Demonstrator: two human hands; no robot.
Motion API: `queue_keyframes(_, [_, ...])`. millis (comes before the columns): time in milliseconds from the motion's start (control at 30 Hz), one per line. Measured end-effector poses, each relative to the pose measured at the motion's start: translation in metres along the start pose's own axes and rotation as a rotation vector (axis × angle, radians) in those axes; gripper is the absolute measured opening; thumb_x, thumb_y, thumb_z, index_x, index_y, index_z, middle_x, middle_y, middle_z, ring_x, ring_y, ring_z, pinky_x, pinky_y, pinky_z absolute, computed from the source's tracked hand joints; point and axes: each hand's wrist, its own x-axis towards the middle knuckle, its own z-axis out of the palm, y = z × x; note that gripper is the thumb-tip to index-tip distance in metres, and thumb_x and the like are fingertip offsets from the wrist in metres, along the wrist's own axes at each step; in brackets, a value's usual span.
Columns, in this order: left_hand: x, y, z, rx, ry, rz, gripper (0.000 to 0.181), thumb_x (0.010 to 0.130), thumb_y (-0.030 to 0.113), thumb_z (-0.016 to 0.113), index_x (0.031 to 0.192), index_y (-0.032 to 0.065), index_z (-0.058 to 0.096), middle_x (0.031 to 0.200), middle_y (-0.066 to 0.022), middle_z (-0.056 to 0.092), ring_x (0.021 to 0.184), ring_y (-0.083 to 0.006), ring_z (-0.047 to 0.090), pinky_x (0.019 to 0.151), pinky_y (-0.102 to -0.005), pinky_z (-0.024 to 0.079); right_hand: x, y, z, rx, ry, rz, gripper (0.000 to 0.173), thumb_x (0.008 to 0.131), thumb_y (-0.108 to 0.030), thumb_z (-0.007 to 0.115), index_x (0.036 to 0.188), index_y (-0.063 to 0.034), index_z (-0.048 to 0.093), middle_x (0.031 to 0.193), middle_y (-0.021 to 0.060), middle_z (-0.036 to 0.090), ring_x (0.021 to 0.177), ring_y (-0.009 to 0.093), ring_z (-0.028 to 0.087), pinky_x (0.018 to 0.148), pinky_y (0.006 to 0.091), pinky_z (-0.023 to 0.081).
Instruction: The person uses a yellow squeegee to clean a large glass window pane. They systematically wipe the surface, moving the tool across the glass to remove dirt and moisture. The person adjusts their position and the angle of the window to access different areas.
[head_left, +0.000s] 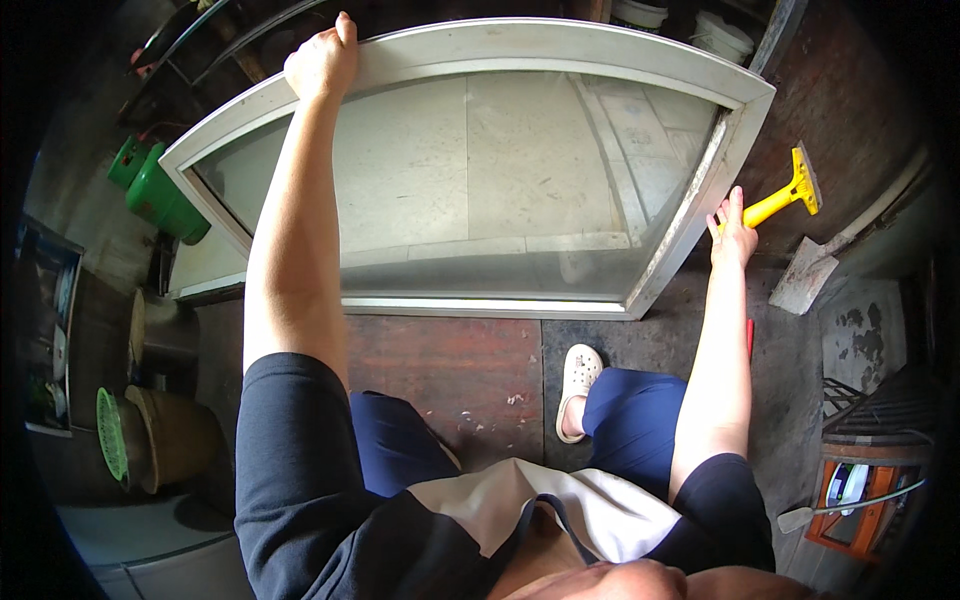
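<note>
A white-framed glass window panel stands before me, its lower edge near the floor. My left hand grips the top rail of its frame towards the left. At the frame's right side, my right hand holds the handle of a yellow scraper. The scraper's wide metal blade points away to the right, apart from the glass. Some fingers of the right hand lie close to the frame; whether they touch it I cannot tell. Pale floor or boards show through or in the glass.
Green gas cylinders stand at the left, above a woven-looking basket and a green strainer. A shovel lies at the right, with an orange wooden frame lower down. White buckets stand behind the panel.
</note>
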Motion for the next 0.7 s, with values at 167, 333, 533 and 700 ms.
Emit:
queue_keyframes(167, [-0.01,0.012,-0.018,-0.059,-0.151,0.069,0.06,0.09,0.057,0.027,0.082,0.0131,0.068,0.079,-0.0133,0.066,0.084,-0.0307,0.062,0.084,-0.043,0.04,0.009,-0.001,-0.003,0.012,0.098,-0.023,0.069,0.075,-0.034,0.073,0.116,0.0137,0.045,0.123,0.0279,0.047,0.118,0.038,0.045,0.095,0.0479,0.041])
queue_keyframes(333, [-0.049,-0.002,-0.031,-0.263,0.316,0.279,0.041,0.09,0.046,0.043,0.112,0.0147,0.058,0.12,-0.0087,0.053,0.118,-0.0275,0.042,0.096,-0.0472,0.03,-0.003,-0.008,0.008,-0.066,0.238,-0.141,0.063,0.072,-0.038,0.075,0.103,0.0124,0.052,0.103,0.019,0.059,0.093,0.026,0.059,0.078,0.0343,0.052])
queue_keyframes(533, [-0.184,-0.017,-0.092,-0.572,0.257,0.195,0.028,0.09,0.026,0.049,0.112,0.01,0.056,0.121,-0.0138,0.05,0.118,-0.0338,0.04,0.099,-0.0453,0.029,-0.034,-0.013,0.021,-0.084,0.135,-0.322,0.034,0.08,-0.033,0.069,0.082,-0.0005,0.058,0.073,0.0055,0.059,0.059,0.01,0.057,0.052,0.0221,0.046])
queue_keyframes(700, [-0.287,-0.039,-0.112,-0.83,-0.081,-0.244,0.025,0.088,0.016,0.055,0.111,0.0067,0.056,0.117,-0.0126,0.052,0.114,-0.0273,0.045,0.096,-0.0363,0.035,-0.084,0.009,0.036,-0.182,-0.303,-0.292,0.03,0.085,-0.034,0.062,0.081,-0.0049,0.055,0.06,-0.0001,0.051,0.047,0.009,0.049,0.042,0.0215,0.036])
